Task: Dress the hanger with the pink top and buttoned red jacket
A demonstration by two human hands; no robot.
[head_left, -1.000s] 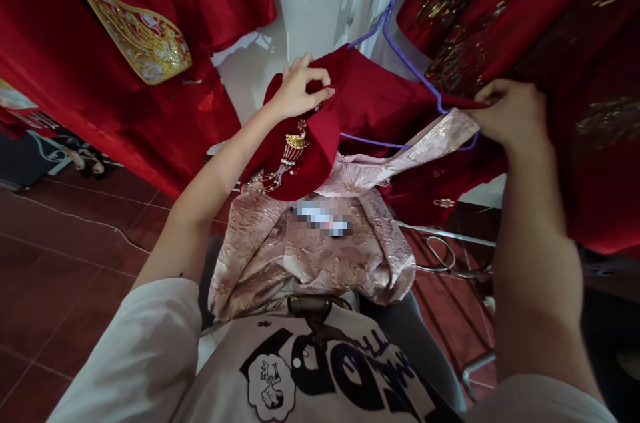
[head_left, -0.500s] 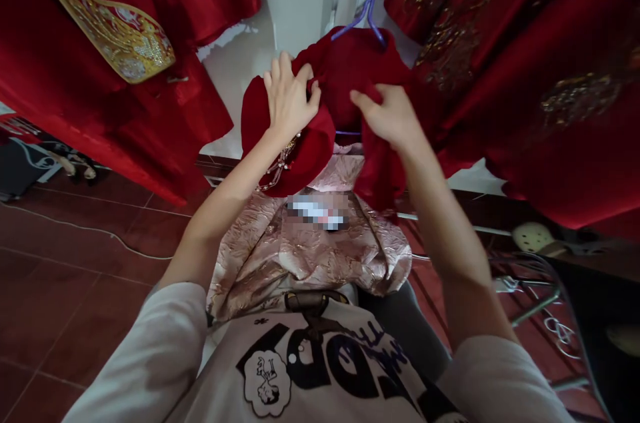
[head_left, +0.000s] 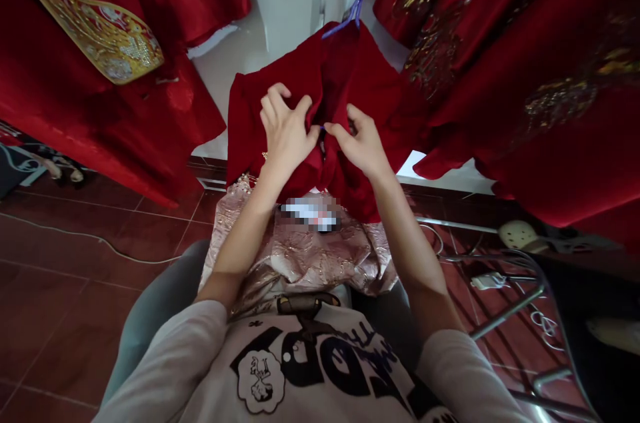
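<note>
A red velvet garment [head_left: 270, 103] hangs in front of me on a purple hanger [head_left: 355, 10]. My left hand [head_left: 286, 126] pinches its left front edge, thumb inward and the other fingers bent over the cloth. Opposite, my right hand [head_left: 361, 145] grips the right front edge between thumb and curled fingers. Between the two edges a narrow gap shows the dark red inside. Part of a beaded trim shows beside my left wrist. Below, a shiny pink brocade cloth [head_left: 305, 260] covers my lap, with a small blurred item [head_left: 310, 215] on it.
Red garments with gold embroidery hang at left [head_left: 120, 43] and right [head_left: 480, 90]. A metal-legged chair [head_left: 520, 310] stands at right, near white cables [head_left: 545, 330] and a pale clog [head_left: 517, 236]. Another cable [head_left: 100, 240] runs over the tiled floor at left.
My right hand has moved left and down, closer to my left hand. The garment's folded-back front panels now lie spread outward, and their edges are drawn nearer each other.
</note>
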